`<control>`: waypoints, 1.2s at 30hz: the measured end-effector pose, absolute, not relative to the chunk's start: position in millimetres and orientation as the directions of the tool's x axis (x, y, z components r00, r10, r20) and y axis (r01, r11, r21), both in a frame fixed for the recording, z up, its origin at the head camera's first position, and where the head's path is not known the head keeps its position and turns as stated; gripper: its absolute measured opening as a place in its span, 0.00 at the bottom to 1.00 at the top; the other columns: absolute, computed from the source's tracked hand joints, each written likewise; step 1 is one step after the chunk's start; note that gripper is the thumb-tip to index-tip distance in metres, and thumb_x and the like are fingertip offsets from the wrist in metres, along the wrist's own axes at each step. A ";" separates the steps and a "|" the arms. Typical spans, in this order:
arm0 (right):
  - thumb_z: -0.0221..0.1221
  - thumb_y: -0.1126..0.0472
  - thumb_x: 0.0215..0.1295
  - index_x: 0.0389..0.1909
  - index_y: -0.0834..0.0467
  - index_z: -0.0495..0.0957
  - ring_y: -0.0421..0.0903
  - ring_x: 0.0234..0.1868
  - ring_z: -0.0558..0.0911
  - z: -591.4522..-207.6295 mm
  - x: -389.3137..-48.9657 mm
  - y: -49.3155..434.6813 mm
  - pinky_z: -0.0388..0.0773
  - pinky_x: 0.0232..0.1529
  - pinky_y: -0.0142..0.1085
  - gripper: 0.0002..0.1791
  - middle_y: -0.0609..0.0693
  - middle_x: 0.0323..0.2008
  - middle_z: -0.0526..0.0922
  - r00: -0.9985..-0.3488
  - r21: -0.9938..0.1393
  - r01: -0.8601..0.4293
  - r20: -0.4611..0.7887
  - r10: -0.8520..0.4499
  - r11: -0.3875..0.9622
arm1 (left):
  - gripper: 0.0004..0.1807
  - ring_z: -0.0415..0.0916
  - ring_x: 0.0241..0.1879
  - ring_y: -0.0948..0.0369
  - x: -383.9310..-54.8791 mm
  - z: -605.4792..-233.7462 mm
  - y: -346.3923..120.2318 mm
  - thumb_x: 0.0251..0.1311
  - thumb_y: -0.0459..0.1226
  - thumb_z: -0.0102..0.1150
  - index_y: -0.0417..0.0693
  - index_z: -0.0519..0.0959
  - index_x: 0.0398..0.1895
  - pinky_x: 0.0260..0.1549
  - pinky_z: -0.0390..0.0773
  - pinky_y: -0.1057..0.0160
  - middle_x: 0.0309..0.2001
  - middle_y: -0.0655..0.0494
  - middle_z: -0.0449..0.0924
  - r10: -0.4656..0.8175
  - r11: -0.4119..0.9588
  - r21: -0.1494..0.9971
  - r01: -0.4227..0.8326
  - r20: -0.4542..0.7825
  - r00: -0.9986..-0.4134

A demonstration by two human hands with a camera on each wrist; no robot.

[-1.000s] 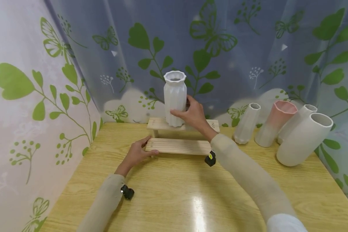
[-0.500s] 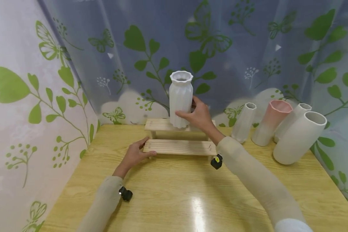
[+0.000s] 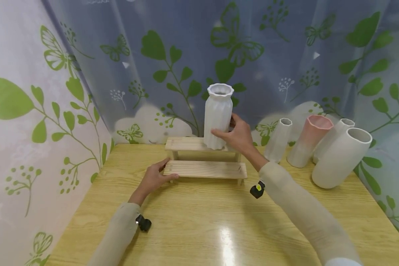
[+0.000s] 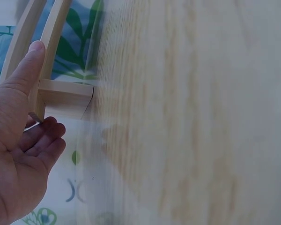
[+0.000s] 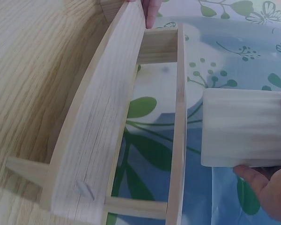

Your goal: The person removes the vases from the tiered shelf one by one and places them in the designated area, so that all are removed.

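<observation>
A white fluted vase (image 3: 218, 114) with a scalloped rim stands upright over the right part of the upper tier of a two-tier wooden stand (image 3: 204, 169). My right hand (image 3: 238, 136) grips the vase low on its right side, thumb in front, other fingers mostly hidden behind it. In the right wrist view a narrow gap shows between the vase's base (image 5: 246, 127) and the upper board. My left hand (image 3: 155, 177) holds the left end of the lower tier. In the left wrist view its thumb lies along the wood and its fingers (image 4: 44, 140) curl by the edge.
Several vases stand at the right of the wooden table (image 3: 186, 221): a slim white one (image 3: 279, 142), a pink-and-white one (image 3: 310, 142), a partly hidden white one (image 3: 329, 138) and a wide white one (image 3: 340, 159). A patterned curtain (image 3: 173, 74) hangs close behind the stand.
My right hand has moved the white vase rightward along the upper tier, from near its middle to its right part. The left hand has stayed on the stand. The head view has shifted slightly.
</observation>
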State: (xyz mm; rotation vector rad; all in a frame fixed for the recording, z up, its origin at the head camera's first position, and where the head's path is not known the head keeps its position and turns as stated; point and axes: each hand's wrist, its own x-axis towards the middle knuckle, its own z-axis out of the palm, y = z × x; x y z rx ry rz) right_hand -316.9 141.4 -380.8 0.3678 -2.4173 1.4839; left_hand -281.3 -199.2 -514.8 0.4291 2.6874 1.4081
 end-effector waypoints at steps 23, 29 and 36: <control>0.78 0.50 0.54 0.70 0.62 0.69 0.59 0.58 0.82 -379.6 -292.2 183.0 0.83 0.53 0.54 0.46 0.62 0.59 0.81 -0.924 -0.830 -0.360 0.379 -0.043 0.425 | 0.54 0.63 0.72 0.38 -282.5 -515.1 -198.8 0.56 0.56 0.74 0.43 0.59 0.80 0.65 0.72 0.43 0.77 0.39 0.58 0.281 0.557 0.801 0.218 0.065 -0.958; 0.77 0.46 0.55 0.71 0.60 0.69 0.56 0.60 0.81 -375.6 -281.5 193.6 0.83 0.53 0.52 0.47 0.60 0.61 0.80 -0.935 -0.836 -0.326 0.355 -0.018 0.441 | 0.53 0.62 0.72 0.38 -282.0 -515.0 -198.9 0.56 0.55 0.74 0.43 0.59 0.80 0.66 0.71 0.43 0.77 0.40 0.58 0.287 0.547 0.807 0.222 0.068 -0.955; 0.78 0.48 0.54 0.69 0.59 0.71 0.54 0.58 0.82 -374.2 -274.0 207.4 0.85 0.51 0.51 0.44 0.58 0.59 0.82 -0.921 -0.825 -0.348 0.390 0.003 0.446 | 0.55 0.63 0.72 0.38 -283.4 -516.5 -199.6 0.55 0.58 0.73 0.44 0.59 0.80 0.65 0.72 0.43 0.78 0.40 0.58 0.283 0.554 0.804 0.216 0.062 -0.957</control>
